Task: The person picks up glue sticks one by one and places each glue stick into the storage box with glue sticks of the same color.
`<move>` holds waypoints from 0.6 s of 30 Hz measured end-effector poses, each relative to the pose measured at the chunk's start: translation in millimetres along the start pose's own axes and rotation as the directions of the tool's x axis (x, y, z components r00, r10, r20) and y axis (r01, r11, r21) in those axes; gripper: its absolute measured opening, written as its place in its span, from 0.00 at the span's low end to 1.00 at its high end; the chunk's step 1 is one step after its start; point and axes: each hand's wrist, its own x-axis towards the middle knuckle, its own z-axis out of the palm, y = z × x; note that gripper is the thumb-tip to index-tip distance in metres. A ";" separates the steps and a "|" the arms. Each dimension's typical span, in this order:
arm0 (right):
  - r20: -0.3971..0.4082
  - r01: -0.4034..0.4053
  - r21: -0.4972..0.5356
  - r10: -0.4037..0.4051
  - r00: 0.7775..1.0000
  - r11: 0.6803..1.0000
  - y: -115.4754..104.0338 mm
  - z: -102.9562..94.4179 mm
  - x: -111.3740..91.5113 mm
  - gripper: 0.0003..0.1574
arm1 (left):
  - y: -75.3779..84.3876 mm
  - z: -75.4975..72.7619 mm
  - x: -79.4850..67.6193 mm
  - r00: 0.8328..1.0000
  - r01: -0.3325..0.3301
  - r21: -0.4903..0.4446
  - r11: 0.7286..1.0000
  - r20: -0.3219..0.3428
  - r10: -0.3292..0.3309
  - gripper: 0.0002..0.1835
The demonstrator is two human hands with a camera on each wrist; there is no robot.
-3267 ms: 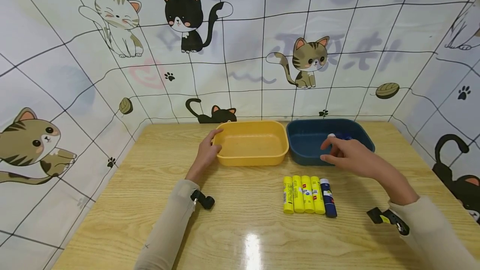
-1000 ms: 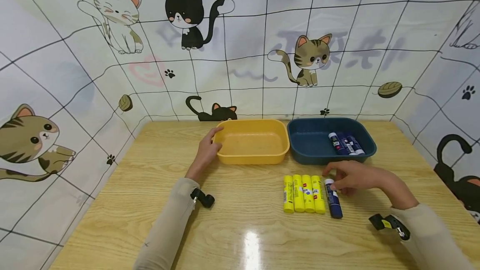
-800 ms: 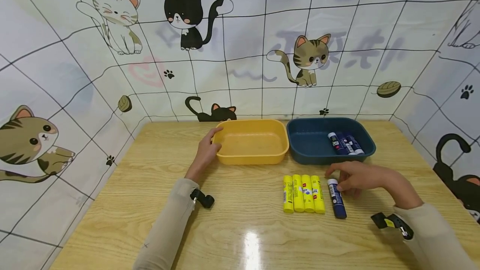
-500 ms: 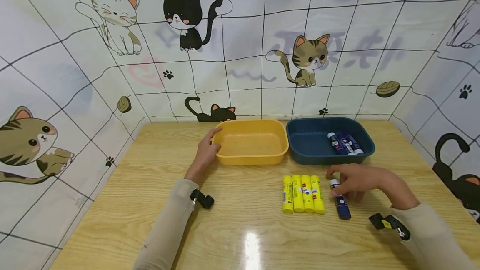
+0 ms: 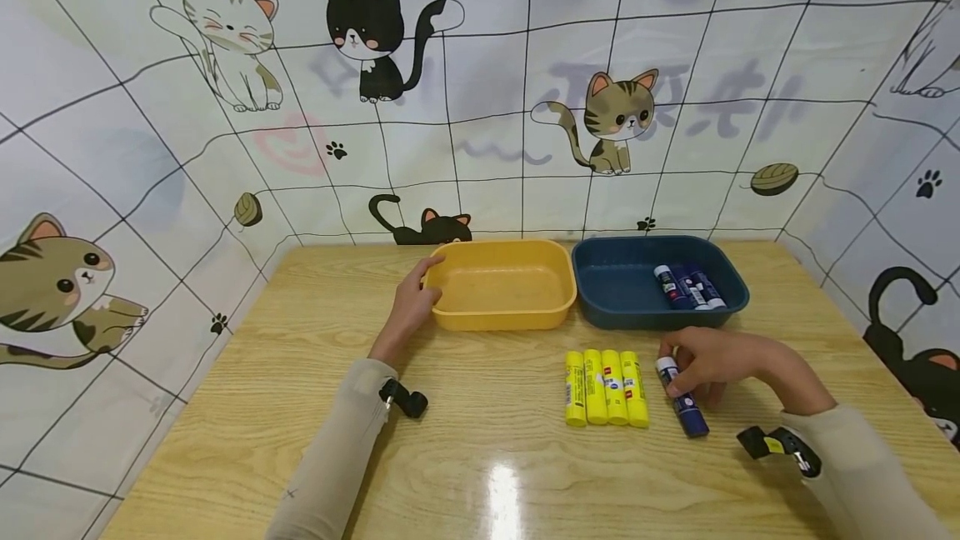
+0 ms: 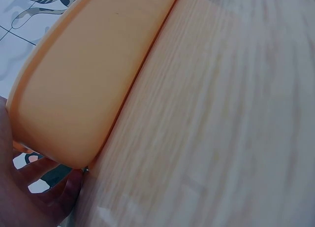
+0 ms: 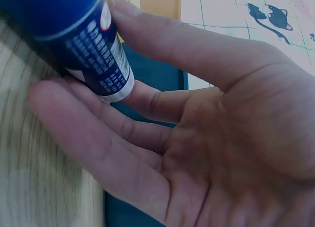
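Note:
My left hand [image 5: 415, 307] grips the left end of a yellow plastic bin [image 5: 504, 322], thumb at the near side and a finger up at the rim. In the left wrist view its fingers curl round the corner of the bin [image 6: 74, 99]. My right hand [image 5: 723, 361] pinches a dark blue glue stick [image 5: 690, 415] with a white end, between thumb and fingers. The right wrist view shows the blue glue stick [image 7: 93, 54] close up, the thumb on one side and fingers on the other. It slants just right of a row of several yellow glue sticks [image 5: 615, 390].
A dark blue bin [image 5: 611, 315] stands against the right end of the yellow one. Inside it, at the right, lie 3 blue glue sticks [image 5: 690, 288]. Behind the wooden table [image 5: 435, 457] hangs a cat-patterned cloth [image 5: 495, 107].
My right hand has come down from over the blue bin to the blue glue stick. That stick has slid right, away from the yellow row, and turned slantwise. The left hand stays put.

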 end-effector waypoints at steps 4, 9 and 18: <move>0.004 0.026 0.029 -0.026 1.000 0.999 1.5 -1.3 0.6 0.28 | 0.5 -0.1 -0.4 1.000 -0.002 0.000 1.000 -0.002 0.002 0.37; -0.009 0.059 0.053 -0.058 0.998 0.997 1.4 -2.4 0.6 0.30 | 0.3 0.1 -0.5 1.000 -0.005 -0.003 1.000 0.002 0.005 0.37; -0.047 0.146 0.036 -0.145 0.988 0.989 -2.3 -3.5 -3.7 0.29 | -0.5 0.2 -0.4 1.000 -0.007 -0.004 1.000 0.008 0.007 0.36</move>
